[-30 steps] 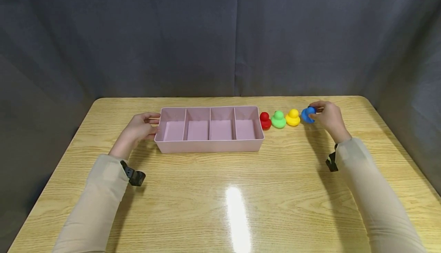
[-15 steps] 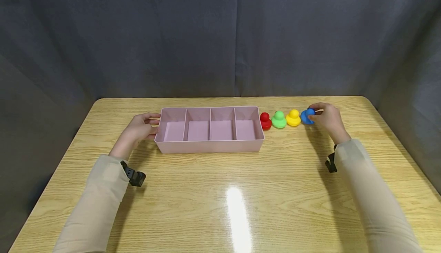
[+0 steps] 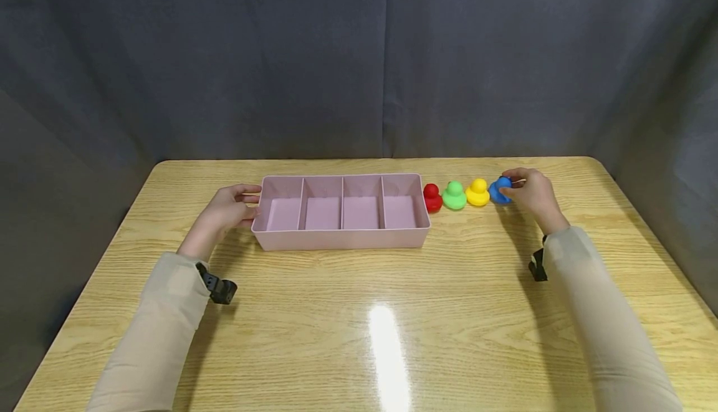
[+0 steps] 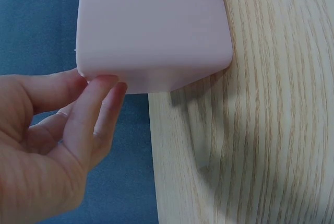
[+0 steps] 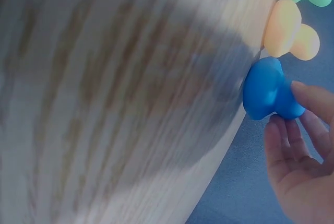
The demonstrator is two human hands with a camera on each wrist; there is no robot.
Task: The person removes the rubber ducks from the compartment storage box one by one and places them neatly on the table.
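A pink tray (image 3: 339,238) with four empty compartments lies across the middle of the wooden table. My left hand (image 3: 248,206) holds its left end, the fingertips (image 4: 104,84) against the end wall (image 4: 151,31). Right of the tray stand a red duck (image 3: 432,197), a green duck (image 3: 454,195), a yellow duck (image 3: 477,192) and a blue duck (image 3: 498,189) in a row. My right hand (image 3: 513,189) pinches the blue duck (image 5: 266,91) by its head, which still sits on the table beside the yellow duck (image 5: 284,25).
The table (image 3: 359,325) is bare wood in front of the tray, with a bright glare spot. Its rounded right corner lies just beyond the right hand. Dark grey curtains close off the back and sides. A black strap sits on each wrist.
My right hand and the blue duck have edged slightly left, closer to the yellow duck. The left hand and the tray have not moved.
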